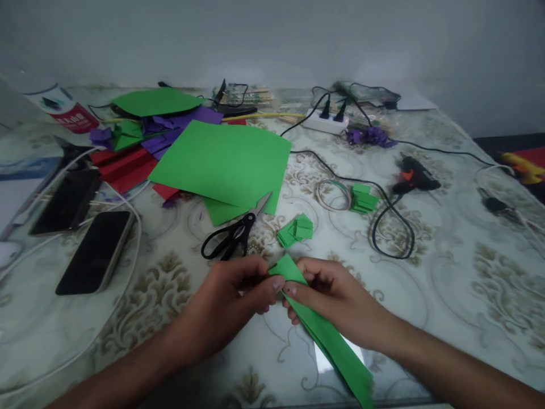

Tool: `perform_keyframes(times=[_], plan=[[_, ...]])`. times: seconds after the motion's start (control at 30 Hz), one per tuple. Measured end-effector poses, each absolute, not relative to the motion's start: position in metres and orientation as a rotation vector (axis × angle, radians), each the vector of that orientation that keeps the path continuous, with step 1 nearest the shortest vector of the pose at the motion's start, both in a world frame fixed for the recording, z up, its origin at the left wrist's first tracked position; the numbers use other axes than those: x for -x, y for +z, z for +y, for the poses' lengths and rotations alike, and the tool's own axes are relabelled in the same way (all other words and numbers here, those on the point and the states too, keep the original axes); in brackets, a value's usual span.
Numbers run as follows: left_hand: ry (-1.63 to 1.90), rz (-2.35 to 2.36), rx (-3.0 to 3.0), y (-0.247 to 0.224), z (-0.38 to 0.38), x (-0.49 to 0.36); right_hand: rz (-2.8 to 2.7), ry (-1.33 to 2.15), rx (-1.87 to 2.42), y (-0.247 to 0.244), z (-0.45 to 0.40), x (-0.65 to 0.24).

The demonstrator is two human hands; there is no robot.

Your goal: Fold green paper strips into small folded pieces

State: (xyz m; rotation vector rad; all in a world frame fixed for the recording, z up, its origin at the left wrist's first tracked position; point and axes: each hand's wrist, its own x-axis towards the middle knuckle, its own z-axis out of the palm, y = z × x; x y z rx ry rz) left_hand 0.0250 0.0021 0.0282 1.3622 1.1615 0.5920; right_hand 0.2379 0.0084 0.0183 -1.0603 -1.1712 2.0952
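Observation:
A long folded strip of green paper [330, 335] slants from the middle of the view down toward the table's near edge. Near its upper end, my left hand [238, 298] pinches it between thumb and fingers. Close beside, my right hand [336, 295] is closed on the same strip, thumb on top and fingers beneath. Just beyond my hands lie small folded green paper pieces [296, 230]. Black-handled scissors [238, 230] rest to the left of these, blades partly over large green paper sheets [230, 162].
Two phones [96, 253] and a white cable [138, 227] lie at left. Red paper [123, 167] and purple paper [187, 125] are heaped behind. A glue gun [413, 176], a tape roll [326, 196] and more green pieces [364, 199] sit at right, before a power strip [326, 120].

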Motion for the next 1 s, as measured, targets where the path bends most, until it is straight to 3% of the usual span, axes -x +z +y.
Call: perform_keyframes(times=[1.0], plan=[[0.525, 1.096, -1.546, 0.0242, -0.0032, -0.0232, -1.336, 1.849, 1.151, 0.0202, 0.0088, -0.2380]])
